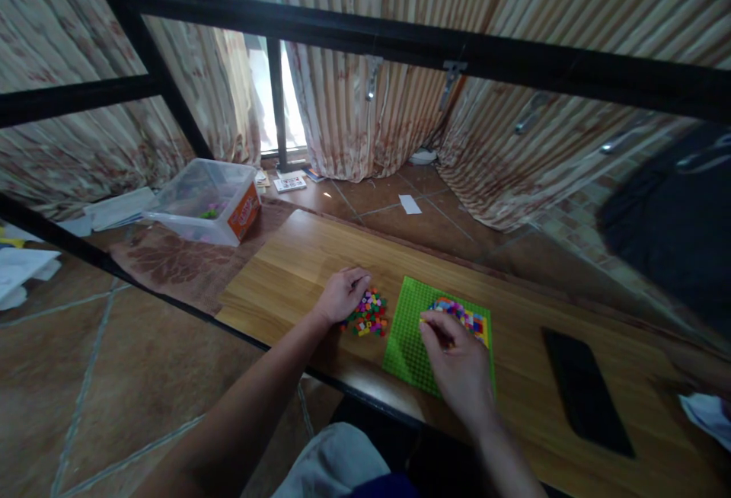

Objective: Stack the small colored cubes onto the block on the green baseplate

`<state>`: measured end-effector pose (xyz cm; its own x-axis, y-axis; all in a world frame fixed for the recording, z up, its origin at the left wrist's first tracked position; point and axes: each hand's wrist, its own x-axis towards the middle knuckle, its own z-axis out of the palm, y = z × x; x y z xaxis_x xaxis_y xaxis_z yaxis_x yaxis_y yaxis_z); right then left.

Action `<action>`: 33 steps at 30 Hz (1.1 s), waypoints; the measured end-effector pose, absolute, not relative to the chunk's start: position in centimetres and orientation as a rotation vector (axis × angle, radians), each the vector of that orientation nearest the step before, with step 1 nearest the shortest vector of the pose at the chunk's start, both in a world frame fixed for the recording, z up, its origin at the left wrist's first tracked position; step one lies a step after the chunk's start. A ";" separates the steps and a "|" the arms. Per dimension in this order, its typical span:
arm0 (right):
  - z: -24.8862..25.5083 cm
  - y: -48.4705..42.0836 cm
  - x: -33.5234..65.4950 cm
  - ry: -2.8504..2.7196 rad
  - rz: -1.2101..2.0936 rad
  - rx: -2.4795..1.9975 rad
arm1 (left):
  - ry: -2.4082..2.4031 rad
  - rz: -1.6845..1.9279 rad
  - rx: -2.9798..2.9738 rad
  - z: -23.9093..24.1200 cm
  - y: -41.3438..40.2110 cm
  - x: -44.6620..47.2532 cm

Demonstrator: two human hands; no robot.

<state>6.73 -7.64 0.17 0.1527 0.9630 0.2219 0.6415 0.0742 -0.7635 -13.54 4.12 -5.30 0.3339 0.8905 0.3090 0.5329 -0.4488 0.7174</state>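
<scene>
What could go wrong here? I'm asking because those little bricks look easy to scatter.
The left hand rests against the loose pile of small bricks, near the wooden table's front edge; a sweep could push some onto the tiled floor. The right hand works on the green baseplate, which lies loose and may slide when pressed. The black phone lies close to the right forearm and could get nudged.

A wooden worktop [297,262] is carrying a green baseplate [408,338] at the centre, loose coloured bricks [368,314] at its 9 o'clock, a black phone [585,391] at 3 o'clock.
</scene>
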 end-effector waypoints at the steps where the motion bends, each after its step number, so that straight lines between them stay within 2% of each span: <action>1: 0.1 -8.0 7.5 -1.538 0.508 -1.670 | 1.237 0.954 2.100 -5.3 4.1 -13.6; 11: -0.1 -7.9 12.3 -1.436 0.324 -1.834 | 1.234 0.964 2.085 -5.3 4.2 -13.6; 17: -1.2 -6.5 12.8 -1.437 0.226 -1.726 | 1.244 0.972 2.090 -5.4 4.3 -13.7; 24: -2.6 -5.4 13.1 -1.370 0.270 -1.748 | 1.237 0.974 2.081 -5.6 4.3 -13.7; 33: -2.8 -4.2 14.0 -1.332 0.483 -1.724 | 1.228 0.977 2.078 -5.3 4.2 -13.6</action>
